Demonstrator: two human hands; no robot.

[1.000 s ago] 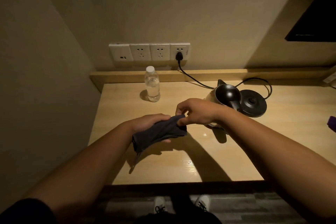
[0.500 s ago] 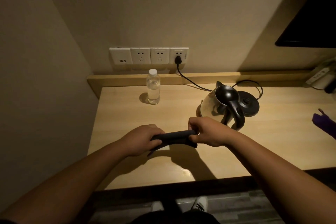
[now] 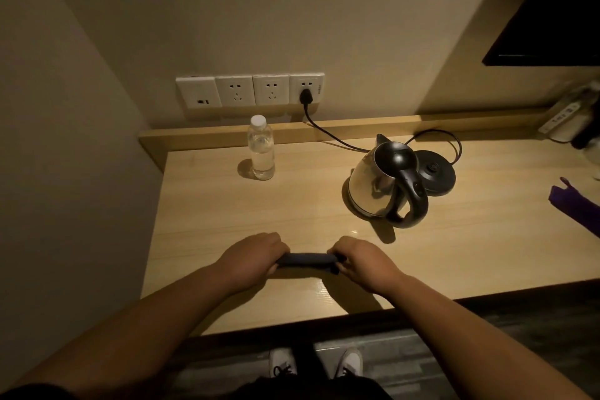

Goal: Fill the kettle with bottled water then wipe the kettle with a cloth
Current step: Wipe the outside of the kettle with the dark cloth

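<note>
A pale wood desk (image 3: 292, 204) with a raised back ledge (image 3: 357, 130) sits in a dim beige-walled corner, white wall sockets (image 3: 250, 91) above it, a dark screen (image 3: 558, 19) at upper right and grey flooring (image 3: 422, 357) below.

The bench (image 3: 324, 211) is pale blond wood with a fine straight grain and a dark brown front edge. The cloth (image 3: 306, 261) is dark navy, plain. The kettle (image 3: 373, 188) has a shiny silver steel body with a glossy black lid and handle; its base (image 3: 438, 172) on the far right is black, as are the cord (image 3: 328, 135) and plug. The water bottle (image 3: 260, 153) is clear with a white cap. The wall sockets (image 3: 250, 91) are white. A purple item (image 3: 574, 201) lies at the right edge. The shoes (image 3: 282, 364) are white with dark laces.
</note>
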